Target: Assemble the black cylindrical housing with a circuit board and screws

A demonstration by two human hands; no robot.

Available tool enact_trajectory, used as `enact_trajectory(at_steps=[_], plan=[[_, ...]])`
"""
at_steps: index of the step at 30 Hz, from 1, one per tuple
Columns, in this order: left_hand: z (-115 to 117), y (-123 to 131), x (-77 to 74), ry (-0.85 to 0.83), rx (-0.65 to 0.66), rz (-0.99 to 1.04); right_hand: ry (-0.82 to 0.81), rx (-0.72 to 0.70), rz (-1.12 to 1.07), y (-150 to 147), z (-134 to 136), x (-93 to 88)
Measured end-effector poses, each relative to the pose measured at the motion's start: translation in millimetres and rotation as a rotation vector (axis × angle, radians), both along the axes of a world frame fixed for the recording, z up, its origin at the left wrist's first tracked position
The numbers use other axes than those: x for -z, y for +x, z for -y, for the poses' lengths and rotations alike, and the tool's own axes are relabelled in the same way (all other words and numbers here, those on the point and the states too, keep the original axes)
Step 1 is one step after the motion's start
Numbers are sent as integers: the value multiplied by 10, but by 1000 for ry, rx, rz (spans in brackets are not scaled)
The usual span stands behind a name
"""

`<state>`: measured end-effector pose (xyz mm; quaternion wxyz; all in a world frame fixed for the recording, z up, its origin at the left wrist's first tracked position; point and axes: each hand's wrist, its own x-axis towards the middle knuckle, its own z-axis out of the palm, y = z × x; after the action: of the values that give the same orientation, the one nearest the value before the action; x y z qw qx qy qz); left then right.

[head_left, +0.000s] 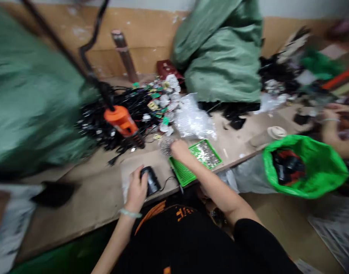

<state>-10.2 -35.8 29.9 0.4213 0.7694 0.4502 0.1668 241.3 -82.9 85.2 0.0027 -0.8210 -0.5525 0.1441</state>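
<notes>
My left hand [136, 187] is wrapped round a small black plastic case [150, 181] near the table's front edge; a thin black cord trails from the case. My right hand [180, 150] has its fingers bent down at a round heap of small shiny metal pieces [166, 146], just past the left end of a green tray [188, 177]. Its fingertips are hidden, so what they pinch cannot be made out. More small silvery pieces [208, 154] lie in the tray's right half. An orange electric screwdriver [122, 121] hangs to the left of my right hand.
Black cables [98, 123] and small circuit boards [155, 104] are heaped behind, beside clear plastic bags [194, 118]. Large green sacks [223, 64] stand at the back and left. A bright green bag [325, 177] holds dark parts at right. Another person's arm [334, 133] reaches in there.
</notes>
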Motion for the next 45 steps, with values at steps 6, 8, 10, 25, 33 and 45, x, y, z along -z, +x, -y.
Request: enact_trajectory(at_steps=[6,8,10,25,33,45], plan=[[-43,2,25,18,5,64,210,89,-60,65,-85,173],[-35,-12,5,17,13,63,272,128,-90,69,-67,186],[-30,-22,-7,14,14,63,320,163,-130,74,-48,203],[-41,-29,-10,-11,21,48,631,282,-427,109,65,349],[-21,-20,-40,41,15,106,522,261,-1061,-587,97,401],[-21,-6,-80,31,8,90,663,396,-1096,-1052,81,602]])
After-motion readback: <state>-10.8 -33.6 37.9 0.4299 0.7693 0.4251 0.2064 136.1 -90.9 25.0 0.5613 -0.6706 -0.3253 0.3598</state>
